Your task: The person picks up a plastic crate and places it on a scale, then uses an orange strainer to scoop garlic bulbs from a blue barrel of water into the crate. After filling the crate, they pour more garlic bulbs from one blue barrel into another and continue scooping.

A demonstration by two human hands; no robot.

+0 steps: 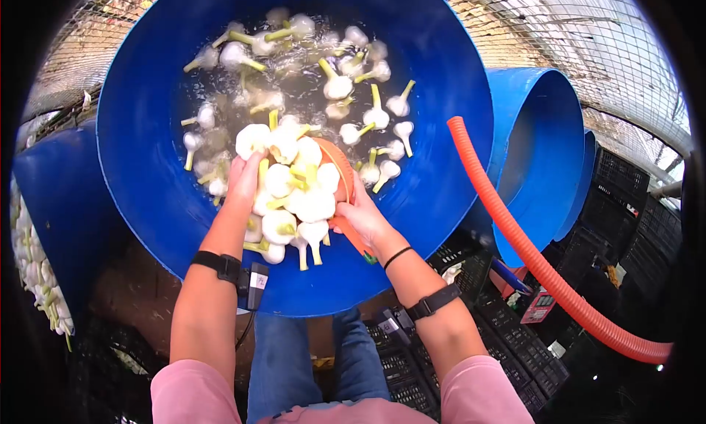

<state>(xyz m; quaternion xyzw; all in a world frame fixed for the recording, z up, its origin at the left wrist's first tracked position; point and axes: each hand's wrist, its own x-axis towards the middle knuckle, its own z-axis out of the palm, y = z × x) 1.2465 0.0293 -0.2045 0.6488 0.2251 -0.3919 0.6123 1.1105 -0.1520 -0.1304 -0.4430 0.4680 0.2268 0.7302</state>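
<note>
A heap of white garlic bulbs (309, 201) with short green stems is held over the near side of a blue tub (434, 196). My right hand (360, 212) is wrapped round an orange strainer (340, 163); its curved rim and handle show, while the bulbs cover most of it. Against the heap's left side, my left hand (245, 180) presses on the bulbs, its fingers curled and partly hidden behind them. Loose garlic bulbs (338, 87) float in the water (294, 78) beyond my hands.
To the right stand more blue tubs (540, 159), with an orange corrugated hose (515, 225) curving in front. Black crates (625, 181) are stacked at far right; others (507, 343) lie on the floor. More garlic (37, 255) sits in a container at left.
</note>
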